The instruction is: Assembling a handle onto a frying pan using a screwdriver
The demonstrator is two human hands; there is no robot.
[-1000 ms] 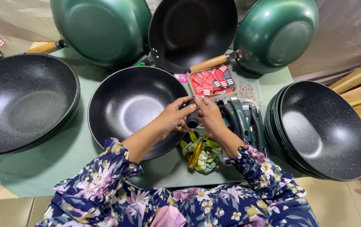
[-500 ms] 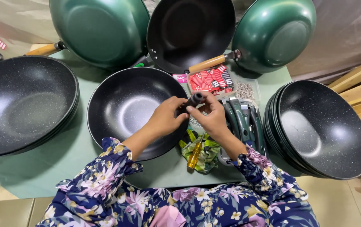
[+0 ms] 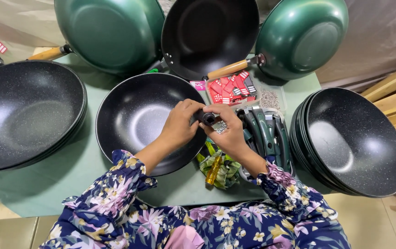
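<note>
Black and speckled, the handleless wok (image 3: pixel 149 122) sits mid-worktop (image 3: pixel 36 184), its right rim under both hands. Over the last second the hands have barely shifted: the left hand (image 3: pixel 179 127) and right hand (image 3: pixel 228 133) stay closed together on a short dark handle piece (image 3: pixel 207 118) at that rim, so the fitting looks unfinished. What lies between the fingers is hard to make out. Counted: three handled woks at the far edge, one stack of black woks at left, another at right, one bundle of green handles (image 3: pixel 264 136), one yellow-handled screwdriver (image 3: pixel 214 169) near the right wrist.
</note>
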